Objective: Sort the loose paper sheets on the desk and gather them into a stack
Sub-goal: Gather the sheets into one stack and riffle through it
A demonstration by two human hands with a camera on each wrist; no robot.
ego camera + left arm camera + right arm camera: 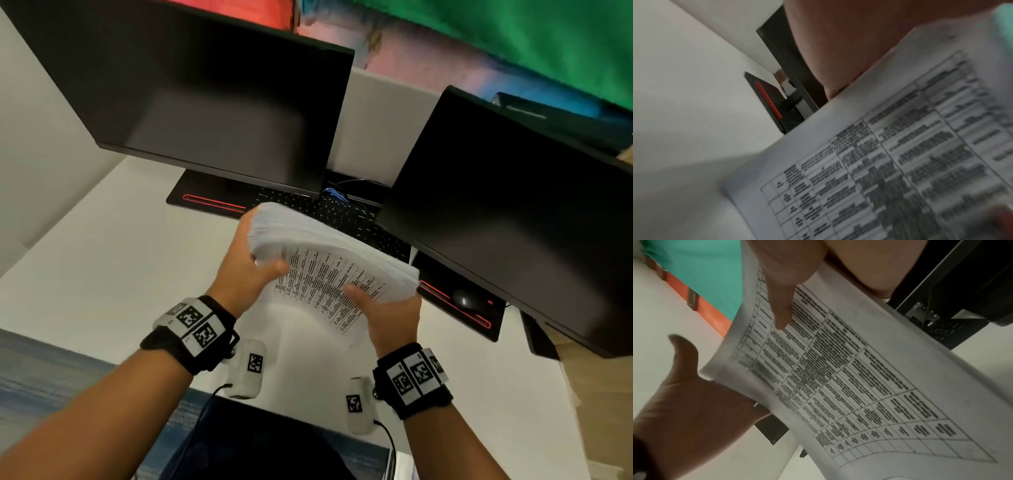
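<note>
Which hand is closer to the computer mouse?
Right. The right hand grips the paper stack at its end beside the mouse. The left hand grips the stack's far end, with the whole stack between it and the mouse.

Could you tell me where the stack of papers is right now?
The paper stack is held above the desk between the left hand and right hand, before the keyboard.

You face white desk (102,260); dark monitor (212,102) at 11 o'clock, second monitor (507,205) at 2 o'clock, black keyboard (342,212) between, grey-blue carpet (44,373) at 8 o'clock.
</note>
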